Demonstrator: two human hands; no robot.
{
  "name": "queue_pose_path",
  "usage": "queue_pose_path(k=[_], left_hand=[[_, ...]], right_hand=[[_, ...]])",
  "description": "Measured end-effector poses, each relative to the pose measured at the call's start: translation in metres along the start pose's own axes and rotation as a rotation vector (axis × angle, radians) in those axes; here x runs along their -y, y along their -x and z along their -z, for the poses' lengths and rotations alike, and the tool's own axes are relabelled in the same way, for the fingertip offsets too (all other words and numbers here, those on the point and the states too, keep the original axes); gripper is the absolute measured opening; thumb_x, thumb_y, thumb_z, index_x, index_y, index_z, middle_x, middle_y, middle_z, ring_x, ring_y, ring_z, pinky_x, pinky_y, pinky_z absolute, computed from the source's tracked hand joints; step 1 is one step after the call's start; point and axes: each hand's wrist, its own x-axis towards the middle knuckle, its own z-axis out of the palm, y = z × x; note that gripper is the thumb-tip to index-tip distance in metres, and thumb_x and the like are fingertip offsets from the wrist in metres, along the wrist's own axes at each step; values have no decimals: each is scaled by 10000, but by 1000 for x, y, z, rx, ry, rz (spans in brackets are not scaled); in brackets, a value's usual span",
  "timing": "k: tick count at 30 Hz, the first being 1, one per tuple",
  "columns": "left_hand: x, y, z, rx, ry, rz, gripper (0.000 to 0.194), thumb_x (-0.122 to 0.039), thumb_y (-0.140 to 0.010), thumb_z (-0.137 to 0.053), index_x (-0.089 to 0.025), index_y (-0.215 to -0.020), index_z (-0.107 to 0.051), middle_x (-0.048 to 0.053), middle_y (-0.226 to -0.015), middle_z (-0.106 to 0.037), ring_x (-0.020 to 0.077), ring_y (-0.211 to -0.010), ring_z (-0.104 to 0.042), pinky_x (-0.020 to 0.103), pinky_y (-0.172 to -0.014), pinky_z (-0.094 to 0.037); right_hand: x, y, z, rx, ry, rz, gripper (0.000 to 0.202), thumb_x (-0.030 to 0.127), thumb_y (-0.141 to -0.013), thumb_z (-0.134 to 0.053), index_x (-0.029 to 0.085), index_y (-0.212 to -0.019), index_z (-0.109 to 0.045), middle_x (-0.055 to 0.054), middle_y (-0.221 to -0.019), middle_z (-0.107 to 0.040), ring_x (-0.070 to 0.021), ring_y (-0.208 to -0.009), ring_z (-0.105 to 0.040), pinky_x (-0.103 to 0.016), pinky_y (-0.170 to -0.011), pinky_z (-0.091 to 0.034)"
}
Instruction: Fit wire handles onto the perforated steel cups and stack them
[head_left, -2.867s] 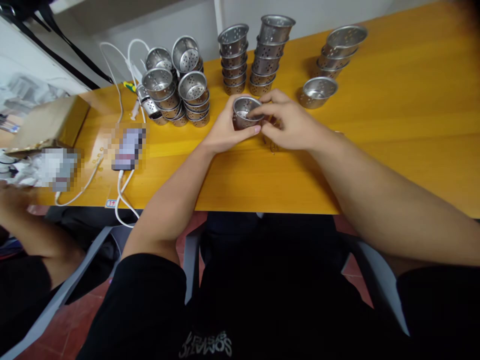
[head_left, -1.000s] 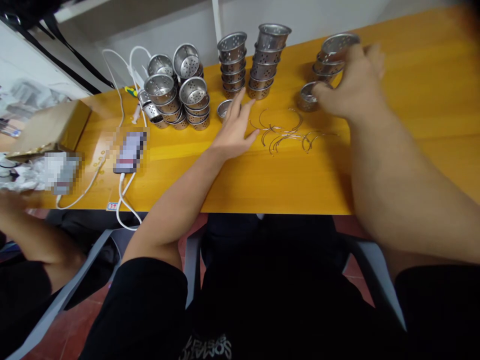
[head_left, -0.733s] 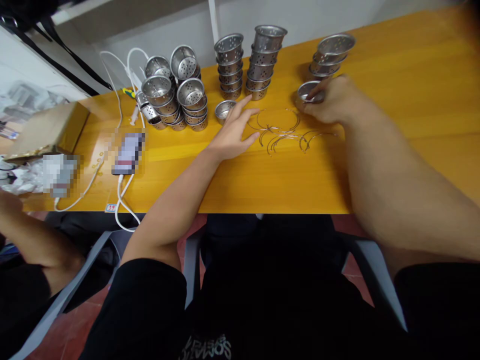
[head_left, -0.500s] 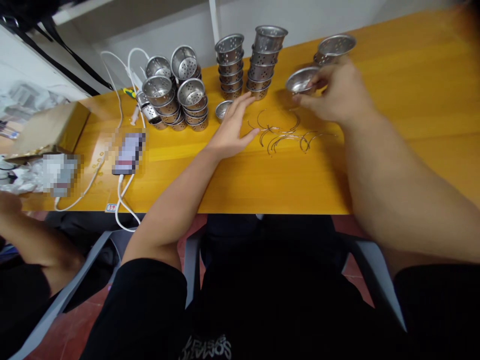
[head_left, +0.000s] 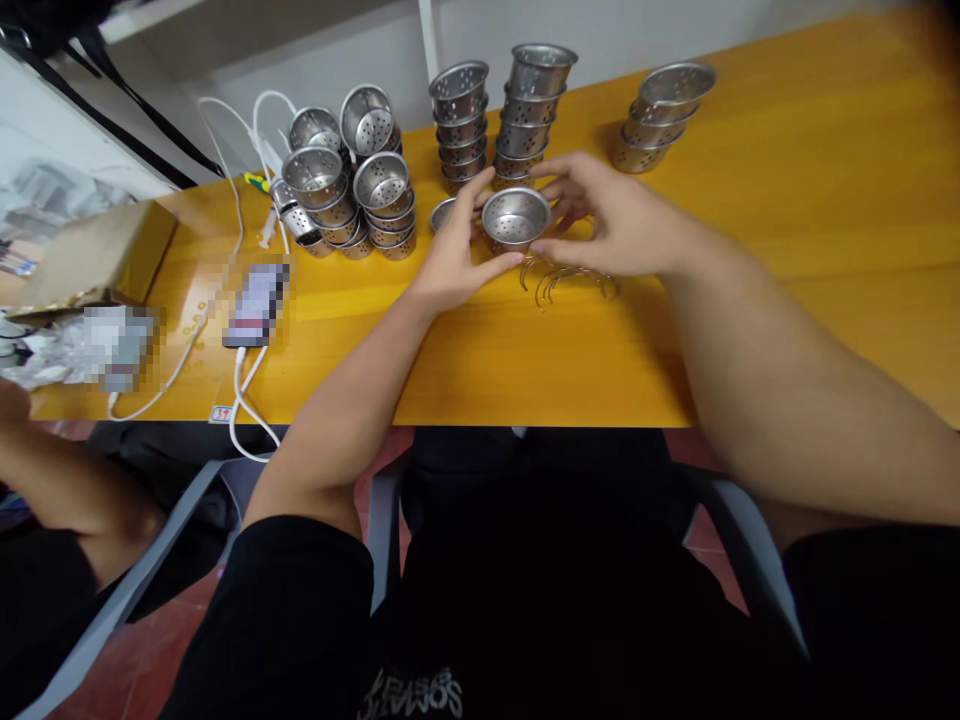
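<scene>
A small perforated metal cup (head_left: 516, 218) is between my two hands above the table, its open mouth up. My right hand (head_left: 600, 215) grips it from the right side, thumb at the near edge and fingers behind. On the cup's other side my left hand (head_left: 454, 250) is spread, thumb and fingers apart around it; whether it touches the cup I cannot tell. Several thin curved wires (head_left: 577, 280) lie just under and right of the cup, partly hidden by it and my right hand. Another small metal cup (head_left: 441, 213) is partly hidden behind my left hand.
Stacks of perforated cups stand at the back: a left cluster (head_left: 349, 190), two tall stacks (head_left: 459, 120) in the middle and a short stack (head_left: 660, 115) at right. A phone (head_left: 257, 305) with a white cable, a cardboard box (head_left: 97, 250) and another person's arm (head_left: 75, 480) are at left.
My right hand has moved left, carrying the cup from beside the right stack to my left hand. My left hand has barely shifted, staying spread.
</scene>
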Motion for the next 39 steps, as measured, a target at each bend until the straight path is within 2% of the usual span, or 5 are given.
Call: queue_pose_path(k=[7, 13, 25, 35, 39], left_hand=[[3, -1, 2, -126, 17, 23, 1088, -724, -898, -749, -344, -1727, -155, 130, -1777, -377, 298, -1659, -471, 436, -1388, -462], [5, -1, 6, -176, 20, 3, 1032, -758, -885, -733, -355, -1680, -213, 123, -1749, -386, 301, -1657, -455, 426, -1350, -490], [5, 1, 6, -141, 10, 33, 1068, -869, -869, -689, -378, -1698, -228, 118, -1747, -403, 319, -1611, -514, 440, -1337, -506], [5, 1, 11, -120, -8, 17, 1029, -788, -843, -786, -330, -1653, -345, 138, -1675, -453, 355, -1639, -463, 478, -1378, -470], [3, 0, 14, -133, -11, 41, 998, -771, -794, -847, -346, -1594, -428, 125, -1655, -491, 359, -1607, -494, 490, -1412, -438]], right_hand=[[-19, -6, 8, -22, 176, -85, 519, 336, -1003, -740, 125, -1471, -666, -194, -1343, -728, -294, -1063, -706, -443, -968, -564], [-27, -14, -2, 228, 339, -211, 225, 328, -1005, -799, 199, -1185, -759, -139, -1196, -787, -314, -1035, -726, -466, -960, -571], [-21, -13, -5, 218, 462, -331, 97, 241, -987, -740, 193, -902, -747, -140, -910, -751, -374, -995, -730, -502, -918, -570], [-13, -10, -1, 236, 574, -360, 144, 219, -956, -694, 175, -1080, -750, -179, -1086, -772, -375, -991, -736, -496, -878, -580], [-21, -6, 4, 201, 406, -82, 497, 366, -958, -759, 207, -1422, -677, -182, -1397, -674, -386, -1266, -661, -539, -1129, -560]])
